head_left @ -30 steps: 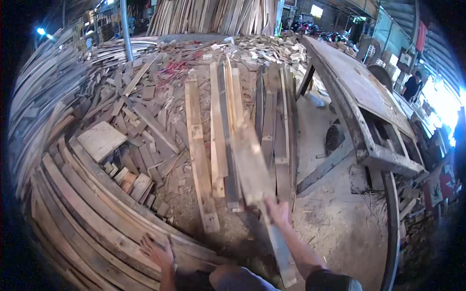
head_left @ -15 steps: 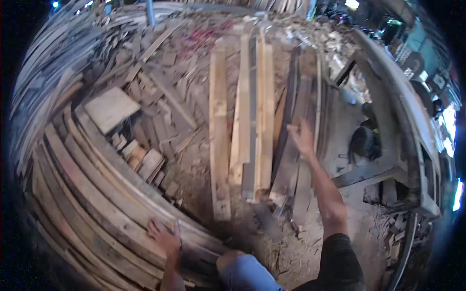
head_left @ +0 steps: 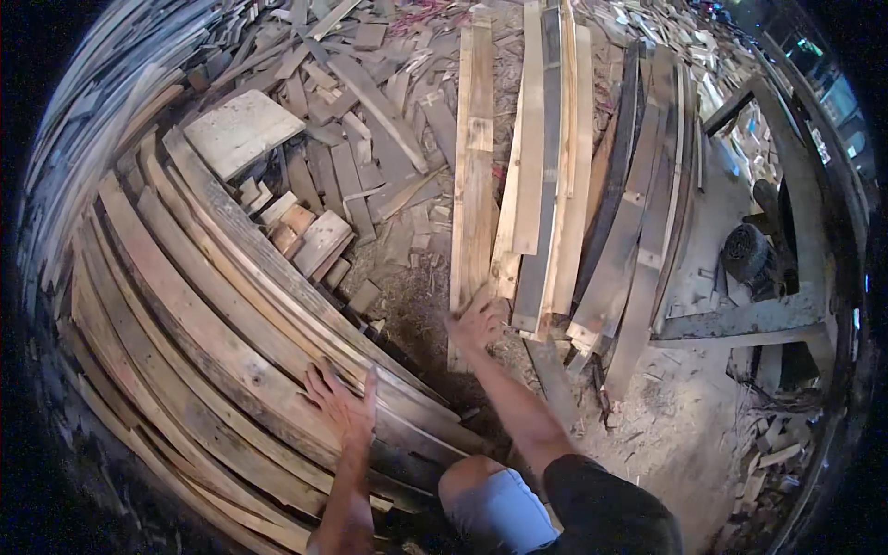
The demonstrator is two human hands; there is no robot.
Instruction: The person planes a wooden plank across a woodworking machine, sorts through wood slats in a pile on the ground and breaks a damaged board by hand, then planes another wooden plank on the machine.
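Note:
My left hand (head_left: pixel 342 404) lies flat with spread fingers on a stack of long weathered planks (head_left: pixel 208 319) at the left. My right hand (head_left: pixel 476 324) is over the near end of a pale long board (head_left: pixel 474 199), its fingers apart across the board's width. Whether the palm touches the board I cannot tell. Just right of that board lies a group of long strips, among them a light strip (head_left: pixel 530 166) and a grey strip (head_left: pixel 548 199). Darker brown boards (head_left: pixel 622 240) lie farther right.
A pale square panel (head_left: pixel 243 132) rests beside the stack, above small wood blocks (head_left: pixel 319 242). Scrap wood (head_left: pixel 370 139) covers the ground farther off. At right stands a wooden frame (head_left: pixel 740 321) with a dark coiled roll (head_left: pixel 747 254) inside. Sawdust (head_left: pixel 647 416) lies on the near floor.
My right hand has moved left and nearer, from above the dark boards to the pale board's near end. My left hand stays on the plank stack. The view has tilted down and shifted left.

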